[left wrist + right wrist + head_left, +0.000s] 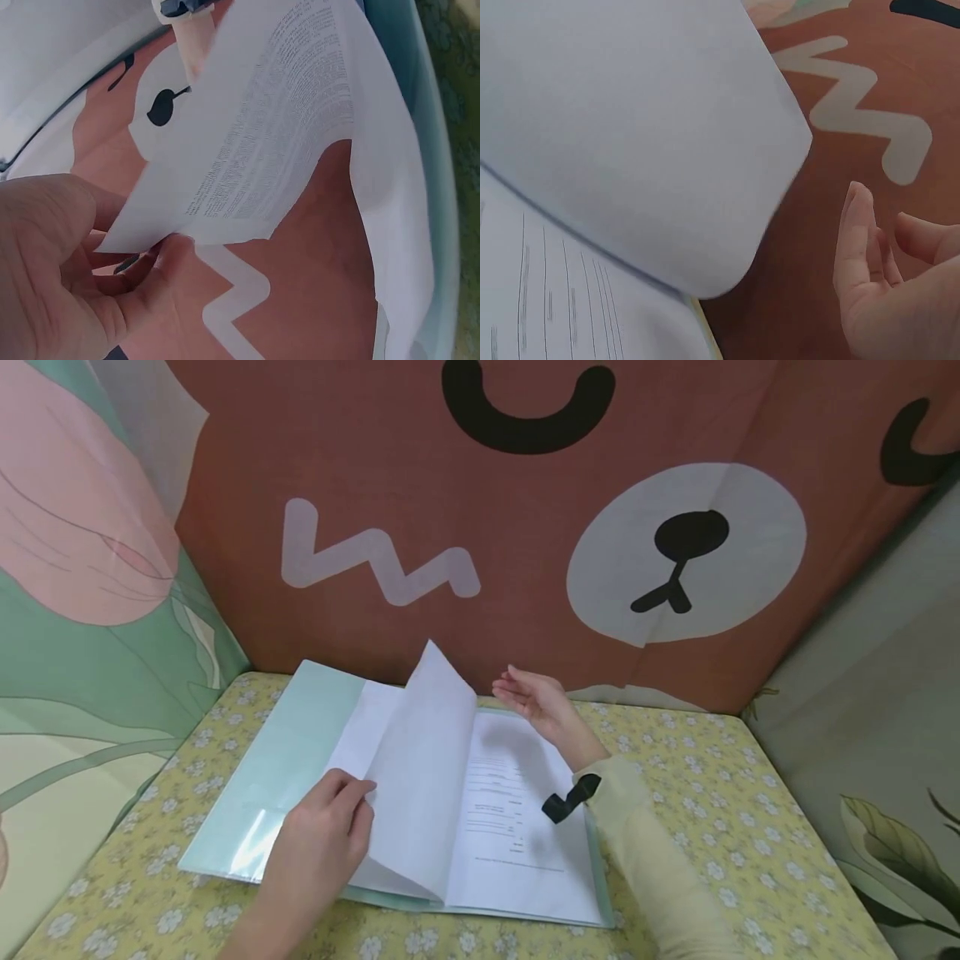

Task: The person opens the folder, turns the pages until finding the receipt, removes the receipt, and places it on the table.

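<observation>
A pale green folder [292, 735] lies spread on the table, with white printed pages in it. My left hand [330, 818] pinches the edge of one raised sheet [423, 768] between thumb and fingers. In the left wrist view that sheet [247, 150] bends in a curve, with dense print on the side facing that camera. To the right of it, a printed page [517, 810] rests flat in the folder. My right hand [540, 702] hovers over the upper right of the folder, fingers slightly bent and holding nothing. In the right wrist view the hand [892, 277] is apart from the sheet.
A yellow floral cloth [720, 827] covers the table. Behind it hangs a brown fabric wall [525, 568] with a bear face, close to the folder's far edge. Printed fabric also stands at the left and right. A black strap [572, 799] is around the right wrist.
</observation>
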`<state>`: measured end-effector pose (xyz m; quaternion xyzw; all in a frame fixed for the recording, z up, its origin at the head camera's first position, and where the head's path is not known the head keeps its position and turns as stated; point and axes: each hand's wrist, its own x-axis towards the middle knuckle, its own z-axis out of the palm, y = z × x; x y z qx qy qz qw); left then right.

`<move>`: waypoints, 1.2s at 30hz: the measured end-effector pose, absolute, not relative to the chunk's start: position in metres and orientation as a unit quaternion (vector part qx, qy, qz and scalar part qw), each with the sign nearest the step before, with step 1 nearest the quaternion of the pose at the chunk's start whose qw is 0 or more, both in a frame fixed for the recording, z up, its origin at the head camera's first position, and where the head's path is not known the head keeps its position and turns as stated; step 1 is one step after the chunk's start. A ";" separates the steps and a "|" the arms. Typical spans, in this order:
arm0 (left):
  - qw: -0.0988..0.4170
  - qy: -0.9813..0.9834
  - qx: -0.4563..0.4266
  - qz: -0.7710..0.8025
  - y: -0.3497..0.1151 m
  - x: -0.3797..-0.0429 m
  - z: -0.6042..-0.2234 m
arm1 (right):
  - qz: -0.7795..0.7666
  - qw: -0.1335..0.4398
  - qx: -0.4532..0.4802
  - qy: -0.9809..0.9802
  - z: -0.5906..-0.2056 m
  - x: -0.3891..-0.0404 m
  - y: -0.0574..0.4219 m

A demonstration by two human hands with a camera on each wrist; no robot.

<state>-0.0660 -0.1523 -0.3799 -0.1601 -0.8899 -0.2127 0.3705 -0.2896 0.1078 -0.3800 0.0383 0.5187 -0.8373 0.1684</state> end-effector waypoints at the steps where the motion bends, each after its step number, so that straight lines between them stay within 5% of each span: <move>1: 0.364 -0.894 -0.155 -0.210 -0.153 -0.066 -0.380 | -0.833 0.166 0.041 0.526 -0.382 -0.291 0.111; 24: 0.160 -0.981 -0.063 -0.091 -0.165 -0.075 -0.388 | -0.814 0.163 0.140 0.539 -0.434 -0.306 0.201; 36: 0.093 -0.993 -0.051 -0.045 -0.174 -0.080 -0.400 | -0.737 0.090 0.129 0.658 -0.460 -0.297 0.220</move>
